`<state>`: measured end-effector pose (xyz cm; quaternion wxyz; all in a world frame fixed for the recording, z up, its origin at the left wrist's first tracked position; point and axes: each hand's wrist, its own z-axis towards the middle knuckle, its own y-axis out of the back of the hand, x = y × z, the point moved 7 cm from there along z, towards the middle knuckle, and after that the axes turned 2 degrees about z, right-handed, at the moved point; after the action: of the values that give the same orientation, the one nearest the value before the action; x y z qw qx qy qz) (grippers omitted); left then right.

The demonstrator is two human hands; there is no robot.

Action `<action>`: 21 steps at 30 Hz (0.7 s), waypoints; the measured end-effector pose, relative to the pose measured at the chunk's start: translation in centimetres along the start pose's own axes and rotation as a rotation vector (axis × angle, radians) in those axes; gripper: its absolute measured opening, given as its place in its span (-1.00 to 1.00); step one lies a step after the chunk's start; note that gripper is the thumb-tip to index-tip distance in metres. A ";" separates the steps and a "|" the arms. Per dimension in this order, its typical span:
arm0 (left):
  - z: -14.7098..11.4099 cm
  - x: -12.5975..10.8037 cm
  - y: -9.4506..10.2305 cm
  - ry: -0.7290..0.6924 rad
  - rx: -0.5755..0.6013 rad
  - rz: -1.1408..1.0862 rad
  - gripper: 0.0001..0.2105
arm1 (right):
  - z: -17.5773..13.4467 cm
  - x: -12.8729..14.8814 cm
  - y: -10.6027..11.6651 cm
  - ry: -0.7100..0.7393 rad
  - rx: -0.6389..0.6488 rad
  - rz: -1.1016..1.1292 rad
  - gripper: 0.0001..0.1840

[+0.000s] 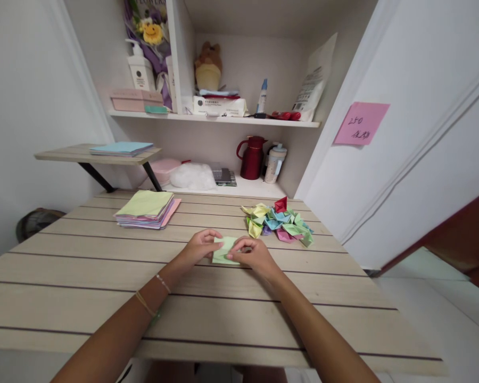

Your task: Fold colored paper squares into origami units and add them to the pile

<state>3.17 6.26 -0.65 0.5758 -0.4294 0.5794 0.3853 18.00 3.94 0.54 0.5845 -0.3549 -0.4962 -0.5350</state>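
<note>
free: tabletop between 2 obstacles | paper stack | folded papers

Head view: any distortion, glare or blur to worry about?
Head view: the cabinet sides splay outward, like wide-angle stretch. Head view: light looks soft, with no harsh glare on the tabletop and only weak shadows near the forearms. Head view: creases on the green paper are faint; print on the white bag is too small or soft to read.
</note>
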 end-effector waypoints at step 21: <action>0.0 -0.4 -0.3 -0.059 0.070 -0.029 -0.62 | 0.4 -1.0 0.2 -0.121 0.055 0.142 -0.66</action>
<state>3.42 6.21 -0.20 0.6127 -0.4057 0.5691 0.3690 18.22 4.59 -0.29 0.5995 -0.4048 -0.5184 -0.4560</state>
